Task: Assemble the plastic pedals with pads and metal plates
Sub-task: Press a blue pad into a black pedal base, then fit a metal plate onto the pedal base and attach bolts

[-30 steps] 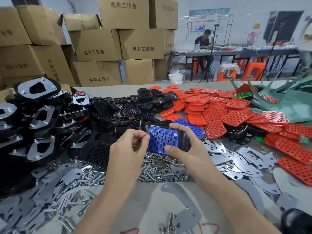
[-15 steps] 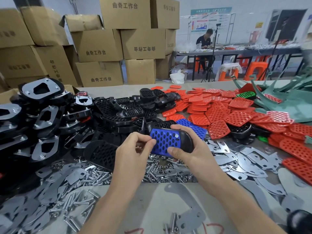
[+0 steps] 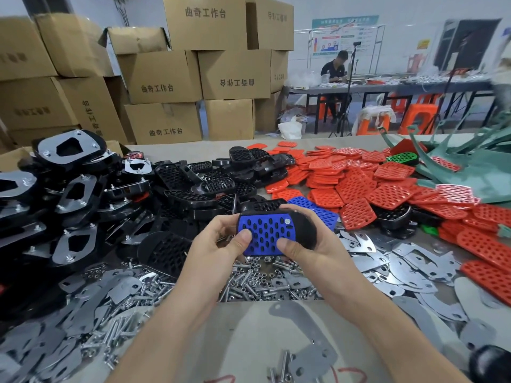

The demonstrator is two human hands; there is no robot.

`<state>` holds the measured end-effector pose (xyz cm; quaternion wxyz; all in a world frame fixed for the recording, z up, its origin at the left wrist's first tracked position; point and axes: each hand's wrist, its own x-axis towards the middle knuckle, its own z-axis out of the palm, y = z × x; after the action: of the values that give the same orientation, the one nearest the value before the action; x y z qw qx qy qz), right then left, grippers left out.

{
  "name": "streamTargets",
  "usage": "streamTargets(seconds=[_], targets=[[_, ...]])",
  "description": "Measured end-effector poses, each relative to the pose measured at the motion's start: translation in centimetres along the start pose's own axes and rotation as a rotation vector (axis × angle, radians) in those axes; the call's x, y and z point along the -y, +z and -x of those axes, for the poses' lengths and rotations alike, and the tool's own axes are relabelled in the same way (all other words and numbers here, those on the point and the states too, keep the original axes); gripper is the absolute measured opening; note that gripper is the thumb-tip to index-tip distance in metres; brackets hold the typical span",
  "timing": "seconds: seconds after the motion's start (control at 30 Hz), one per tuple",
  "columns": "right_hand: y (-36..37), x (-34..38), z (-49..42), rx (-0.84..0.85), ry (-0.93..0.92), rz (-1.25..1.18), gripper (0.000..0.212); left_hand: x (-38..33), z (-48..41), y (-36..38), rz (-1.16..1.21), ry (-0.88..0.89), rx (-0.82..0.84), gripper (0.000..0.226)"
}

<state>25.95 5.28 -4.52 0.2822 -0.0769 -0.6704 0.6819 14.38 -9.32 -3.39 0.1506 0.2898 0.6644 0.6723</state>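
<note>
Above table point(image 3: 249, 324), thumbs point(image 3: 243, 236) seemingly press padded pedal point(image 3: 272, 230).

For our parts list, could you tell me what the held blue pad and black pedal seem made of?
The blue pad: likely soft rubber or plastic, matte, with moulded oval holes. The black pedal: probably hard moulded plastic, smooth with a slight sheen.

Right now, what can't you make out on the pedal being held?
Head view:
- black pedal underside: faces away from the camera.
- blue pad near corners: under the thumbs of the left hand and right hand.
- black object, bottom right: cut by the frame edge.
</note>
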Motion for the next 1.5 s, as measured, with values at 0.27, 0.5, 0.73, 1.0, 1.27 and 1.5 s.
streamTargets(seconds=[0.27,0.5,0.73,1.0,1.27,1.5], targets=[[-0.4,2.5,0.6,0.059,0.457,-0.932,0.08,-1.6,0.2,-0.8,-0.109,0.283,0.076,0.048],[1.0,1.6,1.0,0.256,0.494,-0.88,0.038,-1.4,0.2,-0.3,-0.52,0.615,0.021,0.065],[0.3,0.7,-0.4,-0.18,0.462,-0.788,0.044,-1.5,0.9,-0.7,-0.733,0.391,-0.052,0.037],[0.0,0.4,-0.7,-0.248,0.42,-0.73,0.028,-0.9,1.7,1.1,-1.192,0.263,0.277,0.028],[0.3,0.5,-0.7,-0.226,0.351,-0.612,0.034,0.1,1.7,2.9,-1.431,0.262,0.24,0.021],[-0.1,0.5,-0.6,-0.237,0.364,-0.681,0.039,0.5,1.8,1.5,-1.189,0.26,0.208,0.02]])
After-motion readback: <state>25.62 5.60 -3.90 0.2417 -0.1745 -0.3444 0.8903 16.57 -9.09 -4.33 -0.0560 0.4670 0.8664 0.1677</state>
